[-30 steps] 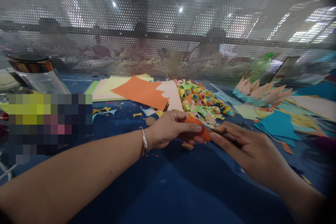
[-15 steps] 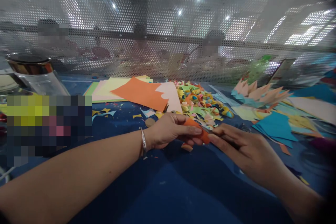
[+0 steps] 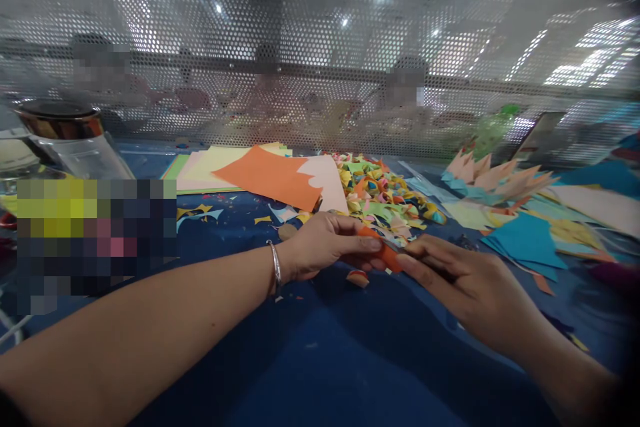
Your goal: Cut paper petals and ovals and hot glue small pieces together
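Left hand (image 3: 320, 247) pinches a small orange paper piece (image 3: 384, 252) between thumb and fingers. Right hand (image 3: 460, 280) touches its far end, grip unclear. A heap of paper curls (image 3: 385, 197) lies just beyond both hands, and an orange sheet (image 3: 265, 177) lies beyond the left.

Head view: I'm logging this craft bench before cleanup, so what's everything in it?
perforated screen: one, grey metal, across the back
jar: one, clear, dark lid, far left
paper sheets: a stack, pastel, orange on top, back centre
curled scraps: a heap, mixed colours, behind the hands
spiky cut-outs: several, peach, back right
loose sheets: a few, teal, right
tablecloth: one, dark blue, underneath
orange piece: one, between both hands
bracelet: one, silver, left wrist
left hand: grip on the orange piece
right hand: fingertips at the piece's right end
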`<state>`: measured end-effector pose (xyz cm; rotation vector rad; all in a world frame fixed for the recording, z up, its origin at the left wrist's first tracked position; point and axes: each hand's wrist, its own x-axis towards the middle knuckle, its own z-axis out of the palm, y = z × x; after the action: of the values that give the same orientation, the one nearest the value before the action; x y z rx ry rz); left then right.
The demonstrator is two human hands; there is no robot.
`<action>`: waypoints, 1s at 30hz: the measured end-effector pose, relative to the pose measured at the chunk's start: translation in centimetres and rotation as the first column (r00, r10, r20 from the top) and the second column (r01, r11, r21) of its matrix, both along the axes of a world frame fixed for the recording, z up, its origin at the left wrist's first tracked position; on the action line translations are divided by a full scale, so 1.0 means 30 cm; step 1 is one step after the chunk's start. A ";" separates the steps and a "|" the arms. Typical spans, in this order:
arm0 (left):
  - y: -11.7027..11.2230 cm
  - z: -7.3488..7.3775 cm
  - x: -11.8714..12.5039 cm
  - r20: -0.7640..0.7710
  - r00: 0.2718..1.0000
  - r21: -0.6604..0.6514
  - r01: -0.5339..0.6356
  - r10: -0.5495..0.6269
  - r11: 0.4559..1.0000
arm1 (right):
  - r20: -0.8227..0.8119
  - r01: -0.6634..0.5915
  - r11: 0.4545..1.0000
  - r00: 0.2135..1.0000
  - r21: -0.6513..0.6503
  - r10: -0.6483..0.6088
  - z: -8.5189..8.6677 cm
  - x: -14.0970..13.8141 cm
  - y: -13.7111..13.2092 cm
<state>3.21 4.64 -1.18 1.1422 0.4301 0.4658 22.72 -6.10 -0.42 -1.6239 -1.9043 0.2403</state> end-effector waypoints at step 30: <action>-0.004 0.000 0.003 -0.034 0.998 0.052 0.046 -0.045 0.998 | 0.017 0.002 1.000 1.000 0.001 -0.002 -0.007 -0.001 -0.002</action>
<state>3.30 4.52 -1.17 1.2100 0.4217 0.4211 22.70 -6.17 -0.62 -1.6313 -1.9154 0.2251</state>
